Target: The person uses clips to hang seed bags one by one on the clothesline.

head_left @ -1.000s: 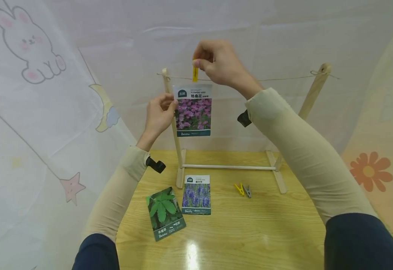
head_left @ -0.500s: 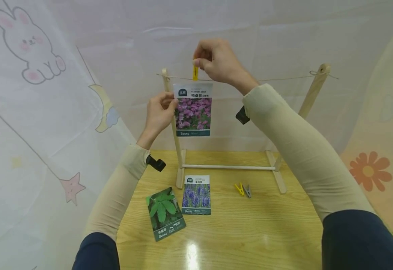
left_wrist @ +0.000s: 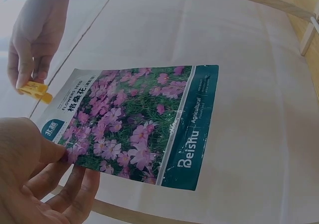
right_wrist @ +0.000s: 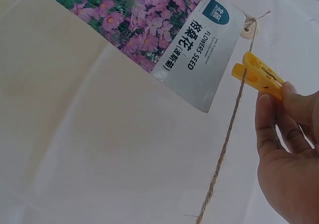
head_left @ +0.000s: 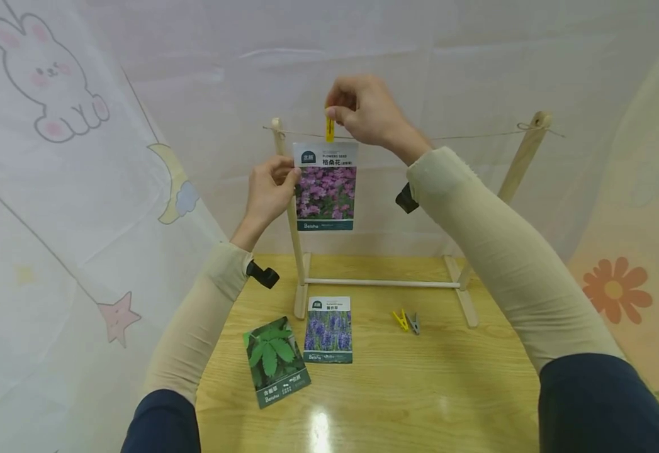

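A seed packet with pink flowers [head_left: 326,192] hangs upright from my left hand [head_left: 271,192], which pinches its left edge between thumb and fingers. Above its top edge, my right hand [head_left: 369,113] pinches a yellow clothespin [head_left: 330,128] by the handle end. In the right wrist view the twine [right_wrist: 227,137] passes at the jaws of the yellow clothespin [right_wrist: 261,77], and a small gap lies between these jaws and the packet's white top [right_wrist: 209,59]. The left wrist view shows the packet [left_wrist: 134,124] tilted, with the left fingers [left_wrist: 77,189] behind it.
A wooden rack [head_left: 518,157] carries the twine between two posts. On the wooden table [head_left: 408,390] lie a purple-flower seed packet [head_left: 328,330] and a green-leaf packet [head_left: 277,360]. A yellow clothespin [head_left: 400,320] and a grey clothespin [head_left: 413,323] lie to their right.
Both hands stay nearly in place with the packet and the clothespin. The clothespin's lower end now appears closer to the packet's top edge; the whole view has shifted slightly.
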Demonstrator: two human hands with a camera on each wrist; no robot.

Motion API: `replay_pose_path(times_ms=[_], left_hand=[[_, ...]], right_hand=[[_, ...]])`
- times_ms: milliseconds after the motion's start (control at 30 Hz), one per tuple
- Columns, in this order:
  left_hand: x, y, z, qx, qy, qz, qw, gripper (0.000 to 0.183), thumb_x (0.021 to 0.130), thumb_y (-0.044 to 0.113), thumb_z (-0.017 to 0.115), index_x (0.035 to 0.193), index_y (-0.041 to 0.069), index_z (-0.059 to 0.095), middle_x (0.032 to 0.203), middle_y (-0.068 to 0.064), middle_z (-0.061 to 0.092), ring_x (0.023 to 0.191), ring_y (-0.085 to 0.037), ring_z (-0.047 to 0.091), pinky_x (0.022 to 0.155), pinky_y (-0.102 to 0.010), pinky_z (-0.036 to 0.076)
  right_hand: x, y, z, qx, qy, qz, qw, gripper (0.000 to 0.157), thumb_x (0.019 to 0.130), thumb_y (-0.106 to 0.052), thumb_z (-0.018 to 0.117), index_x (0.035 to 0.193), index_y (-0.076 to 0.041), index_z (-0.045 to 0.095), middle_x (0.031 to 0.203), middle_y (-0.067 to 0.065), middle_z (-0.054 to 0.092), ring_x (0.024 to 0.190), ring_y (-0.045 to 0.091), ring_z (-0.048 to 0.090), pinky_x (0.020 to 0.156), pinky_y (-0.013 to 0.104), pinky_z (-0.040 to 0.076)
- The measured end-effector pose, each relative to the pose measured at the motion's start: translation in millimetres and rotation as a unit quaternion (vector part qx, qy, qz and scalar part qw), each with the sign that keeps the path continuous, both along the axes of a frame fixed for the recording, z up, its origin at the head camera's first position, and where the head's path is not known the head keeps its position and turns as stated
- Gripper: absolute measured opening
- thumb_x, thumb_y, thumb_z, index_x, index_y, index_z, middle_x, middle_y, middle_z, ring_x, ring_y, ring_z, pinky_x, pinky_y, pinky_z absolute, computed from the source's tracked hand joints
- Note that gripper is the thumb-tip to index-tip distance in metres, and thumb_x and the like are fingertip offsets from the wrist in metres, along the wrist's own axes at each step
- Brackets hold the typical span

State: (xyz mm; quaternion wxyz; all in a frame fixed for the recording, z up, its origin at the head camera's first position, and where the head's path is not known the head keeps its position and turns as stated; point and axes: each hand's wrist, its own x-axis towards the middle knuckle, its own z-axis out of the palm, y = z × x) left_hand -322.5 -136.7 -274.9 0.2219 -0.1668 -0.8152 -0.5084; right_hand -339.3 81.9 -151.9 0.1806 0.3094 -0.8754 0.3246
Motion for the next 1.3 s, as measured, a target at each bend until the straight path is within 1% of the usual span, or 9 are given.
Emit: replay_pose_path(times_ms=[267,400,500,667,900,1100,1300], left_hand=[[-0.4,-0.8,-1.8,0.002,0.002,0.001,1.0,0.022,0.099,0.012,0.063,0.115,-0.001,0.068,0.109,-0.016,0.074,0.094,-0.026,0.072,0.077,-0.034,0.06],[0.2,-0.3,-1.6,0.003,-0.001,0.003,1.0,0.022,0.099,0.013,0.064,0.116,0.0,0.068,0.11,-0.016,0.074,0.094,-0.026,0.072,0.075,-0.033,0.061],[0.4,0.2,-1.3,0.003,-0.002,0.003,1.0,0.023,0.099,0.014,0.063,0.117,0.0,0.068,0.11,-0.016,0.074,0.095,-0.026,0.072,0.078,-0.033,0.06],[1.5,0.5,-0.1,0.005,-0.005,0.001,1.0,0.023,0.099,0.013,0.063,0.118,-0.001,0.067,0.111,-0.016,0.073,0.096,-0.026,0.072,0.079,-0.034,0.06],[0.8,-0.9,0.4,-0.001,-0.001,0.008,1.0,0.022,0.1,0.014,0.063,0.116,0.001,0.068,0.11,-0.015,0.074,0.096,-0.025,0.071,0.083,-0.036,0.059],[0.4,-0.6,0.5,0.002,0.001,0.007,1.0,0.022,0.1,0.014,0.063,0.117,0.001,0.068,0.11,-0.015,0.074,0.096,-0.025,0.071,0.081,-0.036,0.059],[0.1,0.3,-0.8,0.002,0.006,0.004,1.0,0.022,0.1,0.013,0.063,0.117,0.0,0.068,0.109,-0.016,0.074,0.095,-0.026,0.072,0.08,-0.036,0.06]], right_hand=[[-1.1,-1.8,-3.8,0.003,-0.013,-0.008,1.0,0.018,0.102,-0.02,0.059,0.109,-0.006,0.068,0.097,0.007,0.067,0.082,0.016,0.059,0.072,0.027,0.047],[-2.8,-2.8,-6.0,0.002,-0.012,-0.004,1.0,0.017,0.102,-0.019,0.059,0.109,-0.006,0.068,0.096,0.005,0.067,0.081,0.015,0.059,0.072,0.026,0.047],[-4.0,-3.8,-7.3,0.0,-0.009,0.0,1.0,0.016,0.102,-0.018,0.059,0.108,-0.006,0.068,0.095,0.004,0.067,0.08,0.015,0.058,0.073,0.026,0.048],[-3.7,-5.7,-8.2,0.004,-0.017,-0.005,1.0,0.016,0.102,-0.019,0.059,0.109,-0.007,0.068,0.097,0.004,0.066,0.082,0.015,0.058,0.075,0.026,0.048],[-4.1,-8.2,-8.3,0.011,-0.023,-0.005,1.0,0.018,0.103,-0.021,0.059,0.111,-0.008,0.068,0.097,0.002,0.066,0.083,0.014,0.057,0.076,0.026,0.048],[-6.4,-8.0,-8.8,0.013,-0.014,-0.001,1.0,0.019,0.103,-0.02,0.059,0.113,-0.007,0.068,0.098,0.003,0.066,0.082,0.014,0.058,0.077,0.027,0.049],[-6.0,-6.6,-9.5,0.017,-0.017,-0.001,1.0,0.02,0.103,-0.019,0.058,0.114,-0.006,0.068,0.098,0.004,0.066,0.082,0.015,0.059,0.076,0.027,0.048]])
